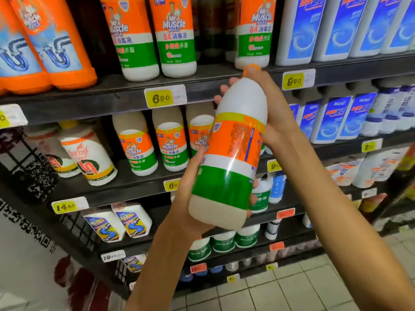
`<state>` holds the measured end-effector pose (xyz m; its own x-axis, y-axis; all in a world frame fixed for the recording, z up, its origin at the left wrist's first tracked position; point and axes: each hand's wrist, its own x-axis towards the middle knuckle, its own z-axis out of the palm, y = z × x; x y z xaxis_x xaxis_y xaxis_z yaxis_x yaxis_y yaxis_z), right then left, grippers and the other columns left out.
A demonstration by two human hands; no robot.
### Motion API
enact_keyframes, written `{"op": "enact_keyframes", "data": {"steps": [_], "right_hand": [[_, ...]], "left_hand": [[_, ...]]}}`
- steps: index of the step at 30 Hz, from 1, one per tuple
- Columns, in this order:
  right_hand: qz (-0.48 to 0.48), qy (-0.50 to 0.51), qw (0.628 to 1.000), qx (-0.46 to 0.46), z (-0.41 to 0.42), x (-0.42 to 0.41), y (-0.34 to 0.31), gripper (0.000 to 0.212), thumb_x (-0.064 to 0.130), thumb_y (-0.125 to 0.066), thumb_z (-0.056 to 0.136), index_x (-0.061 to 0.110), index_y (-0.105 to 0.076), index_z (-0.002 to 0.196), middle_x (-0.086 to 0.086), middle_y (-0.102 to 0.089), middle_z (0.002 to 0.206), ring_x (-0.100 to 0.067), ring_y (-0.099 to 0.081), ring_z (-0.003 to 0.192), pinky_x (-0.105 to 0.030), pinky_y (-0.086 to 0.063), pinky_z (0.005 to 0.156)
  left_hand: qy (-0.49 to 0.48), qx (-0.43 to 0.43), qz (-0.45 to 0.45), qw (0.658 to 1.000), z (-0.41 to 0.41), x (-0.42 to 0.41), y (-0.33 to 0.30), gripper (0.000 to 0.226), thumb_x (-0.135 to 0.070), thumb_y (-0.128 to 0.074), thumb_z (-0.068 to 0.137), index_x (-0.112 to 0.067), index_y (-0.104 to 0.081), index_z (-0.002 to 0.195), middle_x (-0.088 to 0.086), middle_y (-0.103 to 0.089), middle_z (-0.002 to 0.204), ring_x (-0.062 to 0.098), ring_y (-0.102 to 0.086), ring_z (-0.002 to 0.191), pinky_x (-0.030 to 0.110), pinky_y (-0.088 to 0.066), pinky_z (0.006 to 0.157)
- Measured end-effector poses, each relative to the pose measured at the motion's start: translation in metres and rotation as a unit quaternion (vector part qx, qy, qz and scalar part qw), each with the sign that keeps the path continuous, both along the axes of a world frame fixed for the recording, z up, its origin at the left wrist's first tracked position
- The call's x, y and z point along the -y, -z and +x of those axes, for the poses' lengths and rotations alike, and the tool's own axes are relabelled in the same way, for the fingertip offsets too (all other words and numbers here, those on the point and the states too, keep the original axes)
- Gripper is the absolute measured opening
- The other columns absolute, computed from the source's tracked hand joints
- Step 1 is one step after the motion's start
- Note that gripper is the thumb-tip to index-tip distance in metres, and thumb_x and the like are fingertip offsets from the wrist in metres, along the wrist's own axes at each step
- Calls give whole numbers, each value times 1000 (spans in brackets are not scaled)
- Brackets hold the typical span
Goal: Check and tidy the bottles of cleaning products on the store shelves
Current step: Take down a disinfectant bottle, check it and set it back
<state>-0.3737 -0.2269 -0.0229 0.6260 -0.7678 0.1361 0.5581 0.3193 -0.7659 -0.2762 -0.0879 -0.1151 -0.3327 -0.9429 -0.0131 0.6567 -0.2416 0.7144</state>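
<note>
I hold a white disinfectant bottle (231, 149) with an orange and green label and an orange cap in front of the shelves, tilted with its cap up and its back label toward me. My left hand (190, 198) grips its lower body from the left, fingertips showing on the right side. My right hand (269, 113) wraps the upper body and neck from behind. Matching bottles (155, 144) stand on the shelf behind it, and more of them (155, 39) on the shelf above.
Orange drain-cleaner bottles (51, 46) stand at the upper left, blue-labelled white bottles (336, 25) at the upper right and on the shelf below them. Yellow price tags (165, 96) line the dark shelf edges. Lower shelves hold more containers. Tiled floor (303, 288) lies at the bottom right.
</note>
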Motion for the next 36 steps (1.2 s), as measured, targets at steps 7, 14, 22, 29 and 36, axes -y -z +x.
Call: {"op": "enact_keyframes", "data": {"steps": [7, 14, 22, 29, 36], "right_hand": [[85, 57, 994, 27, -53, -2, 65, 10, 18, -61, 74, 14, -53, 72, -5, -59, 71, -20, -60, 69, -32, -52, 75], [197, 293, 932, 83, -143, -50, 154, 37, 20, -38, 95, 18, -65, 69, 7, -55, 67, -11, -61, 64, -29, -51, 76], [162, 538, 820, 107, -227, -162, 168, 39, 18, -43, 88, 16, -52, 50, -1, -54, 58, -20, -57, 67, -26, -52, 67], [167, 697, 692, 91, -295, -260, 181, 26, 21, -53, 81, 16, -52, 56, -3, -59, 63, -19, -65, 76, -28, -56, 72], [176, 792, 578, 85, -403, -300, 202, 34, 15, -42, 88, 16, -47, 54, -2, -50, 58, -19, -59, 63, -25, -54, 62]], "left_hand": [[13, 48, 101, 994, -6, 2, 44, 67, -61, -58, 71, -13, -68, 116, 20, -70, 103, 34, -71, 81, 39, -57, 66], [69, 62, 191, 977, -30, 22, 99, 40, -44, -54, 72, -13, -79, 74, 16, -74, 78, 31, -71, 65, 41, -58, 59], [230, 134, 239, 934, -126, 39, 125, 37, -27, -50, 76, -7, -72, 54, 9, -70, 59, 25, -68, 52, 33, -56, 48], [371, 229, 256, 863, -231, 17, 147, 15, -27, -63, 65, -13, -63, 69, 10, -63, 68, 30, -64, 65, 47, -51, 75], [458, 282, 280, 795, -364, -5, 160, 11, -23, -67, 52, -14, -61, 50, 8, -63, 55, 26, -64, 50, 37, -56, 53]]}}
